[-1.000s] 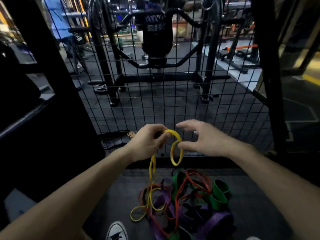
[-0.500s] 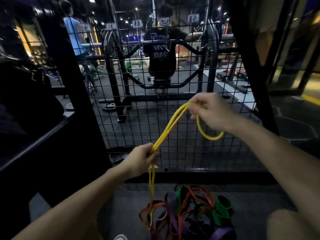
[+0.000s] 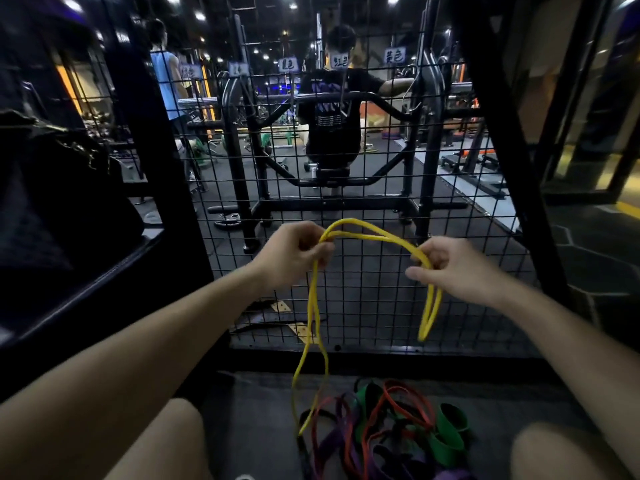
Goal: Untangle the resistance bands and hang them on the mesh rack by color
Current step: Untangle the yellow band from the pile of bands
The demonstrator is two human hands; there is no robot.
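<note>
**Yellow band lifted clear of the tangle**

Before the mesh rack (image 3: pixel 363 188), a heap of red, green and purple bands (image 3: pixel 388 434) lies on the floor. A yellow band (image 3: pixel 360 233) arches between both hands, its tail trailing into the heap. The left hand (image 3: pixel 294 254) and right hand (image 3: pixel 453 268) each pinch it, held apart. Drawing the tail out slowly, likely upward, should avoid dragging other bands along.

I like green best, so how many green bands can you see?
2. One green band lies at the pile's right edge; another green band pokes up mid-pile. More may hide under the tangle.
</note>
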